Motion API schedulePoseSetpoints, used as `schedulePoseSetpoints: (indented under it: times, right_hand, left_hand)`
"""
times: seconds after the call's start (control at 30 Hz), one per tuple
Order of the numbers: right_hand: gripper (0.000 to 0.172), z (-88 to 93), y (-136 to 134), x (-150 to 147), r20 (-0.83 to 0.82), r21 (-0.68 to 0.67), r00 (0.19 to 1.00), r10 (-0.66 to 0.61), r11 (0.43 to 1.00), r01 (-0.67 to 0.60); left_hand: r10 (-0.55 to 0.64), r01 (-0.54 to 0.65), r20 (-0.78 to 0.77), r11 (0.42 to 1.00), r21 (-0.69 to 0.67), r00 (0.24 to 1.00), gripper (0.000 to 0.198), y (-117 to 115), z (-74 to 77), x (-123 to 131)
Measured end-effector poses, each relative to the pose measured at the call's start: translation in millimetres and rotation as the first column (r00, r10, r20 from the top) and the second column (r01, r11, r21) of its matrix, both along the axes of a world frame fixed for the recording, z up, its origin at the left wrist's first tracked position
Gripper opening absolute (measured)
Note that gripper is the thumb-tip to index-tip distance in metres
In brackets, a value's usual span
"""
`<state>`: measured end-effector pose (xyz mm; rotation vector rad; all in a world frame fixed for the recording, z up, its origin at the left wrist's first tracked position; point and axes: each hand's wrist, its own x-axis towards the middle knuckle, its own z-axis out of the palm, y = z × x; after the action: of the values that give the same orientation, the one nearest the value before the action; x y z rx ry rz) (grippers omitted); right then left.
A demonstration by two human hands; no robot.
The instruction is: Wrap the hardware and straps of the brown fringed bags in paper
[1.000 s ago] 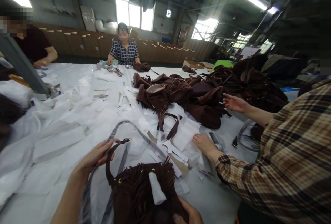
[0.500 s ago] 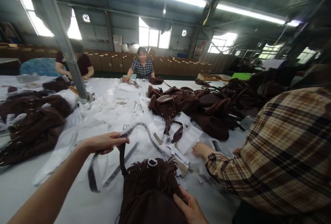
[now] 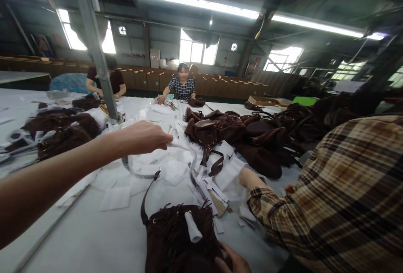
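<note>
A dark brown fringed bag lies at the near edge of my view, a roll of white wrapping on its front. My right hand grips the bag's lower right side, partly cut off by the frame. Stretched out over the table, my left hand is closed in a pinch on the bag's strap. The strap looks wrapped in pale film and hangs in a loop below the hand. Its buckle joins a short brown strap piece at the bag's left corner.
White paper sheets and card strips litter the white table. Brown bags are piled right of centre and at left. A co-worker in a plaid shirt reaches in from the right. A metal post stands at left.
My left hand has moved forward and up, carrying the strap's held part away from the bag. The buckle end now hangs lower and free. The white wrapping on the bag's front shows longer.
</note>
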<state>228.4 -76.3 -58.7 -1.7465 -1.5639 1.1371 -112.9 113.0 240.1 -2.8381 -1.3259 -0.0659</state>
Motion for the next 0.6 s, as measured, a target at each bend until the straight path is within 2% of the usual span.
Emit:
schedulePoseSetpoints:
  times: [0.1, 0.2, 0.3, 0.4, 0.5, 0.53, 0.6]
  right_hand:
    - [0.054, 17.7, 10.1, 5.7, 0.092, 0.097, 0.986, -0.14, 0.987, 0.132]
    - [0.056, 35.4, 32.6, 1.9, 0.049, 0.21, 0.99, -0.132, 0.971, 0.118]
    - [0.058, 46.4, 68.1, -7.0, -0.007, 0.261, 0.998, -0.07, 0.963, 0.069]
    - [0.066, 49.7, 110.8, -15.4, -0.071, 0.294, 0.997, 0.021, 0.956, 0.001]
    - [0.072, 47.8, 148.1, -25.3, -0.094, 0.29, 0.98, 0.173, 0.947, -0.14]
    - [0.07, 46.3, 156.9, -29.4, -0.093, 0.271, 0.971, 0.219, 0.944, -0.187]
    - [0.056, 42.3, 166.6, -38.4, -0.084, 0.222, 0.957, 0.277, 0.942, -0.253]
  left_hand:
    - [-0.074, 0.074, 0.0, 0.997, 0.017, 0.997, 0.015, -7.1, 18.2, 10.5]
    - [-0.119, 0.117, 0.055, 0.992, 0.042, 0.991, 0.021, -12.9, 38.7, 13.6]
    - [-0.164, 0.15, 0.059, 0.971, 0.186, 0.985, 0.032, -14.9, 63.4, 11.3]
    - [-0.202, 0.203, -0.04, 0.922, 0.331, 0.979, 0.044, -12.4, 84.9, 7.8]
    - [-0.205, 0.258, -0.172, 0.882, 0.395, 0.964, 0.058, -6.3, 97.1, 4.6]
    - [-0.198, 0.268, -0.205, 0.873, 0.407, 0.959, 0.061, -3.6, 99.3, 3.0]
    - [-0.171, 0.255, -0.223, 0.862, 0.437, 0.96, 0.06, 2.6, 101.9, -2.5]
